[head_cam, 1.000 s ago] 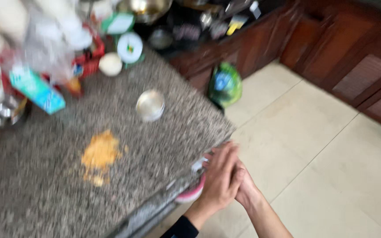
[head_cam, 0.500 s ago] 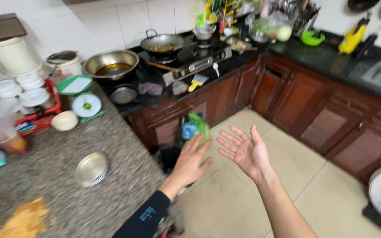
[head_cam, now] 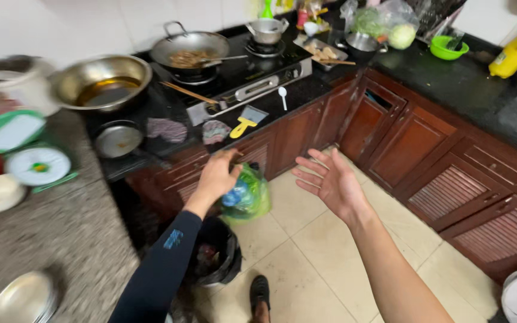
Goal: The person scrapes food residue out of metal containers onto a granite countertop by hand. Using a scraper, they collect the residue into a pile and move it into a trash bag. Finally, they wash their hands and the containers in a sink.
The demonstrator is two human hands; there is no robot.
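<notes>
My left hand [head_cam: 218, 177], in a dark sleeve, hangs with bent fingers in front of a green plastic bag [head_cam: 252, 197] that hangs by the wooden cabinet. It is touching or just overlapping the bag's top; I cannot tell which. A black waste bin [head_cam: 221, 254] stands on the floor just below it. My right hand [head_cam: 330, 182] is held out over the tiled floor, palm up, fingers spread, holding nothing. It is a little to the right of the bag.
A granite counter [head_cam: 55, 239] lies at the left with a steel lid [head_cam: 22, 298] and small bowls. Behind are a stove with a wok [head_cam: 189, 49], a steel bowl [head_cam: 104, 81] and a yellow scraper [head_cam: 243, 127]. Wooden cabinets [head_cam: 450, 179] line the right. A sandalled foot [head_cam: 260, 297] stands by the bin.
My view has swung from the granite counter to the stove and cabinets. My hands have parted; the left has dropped toward the green bag with fingers curling, and the right stays spread.
</notes>
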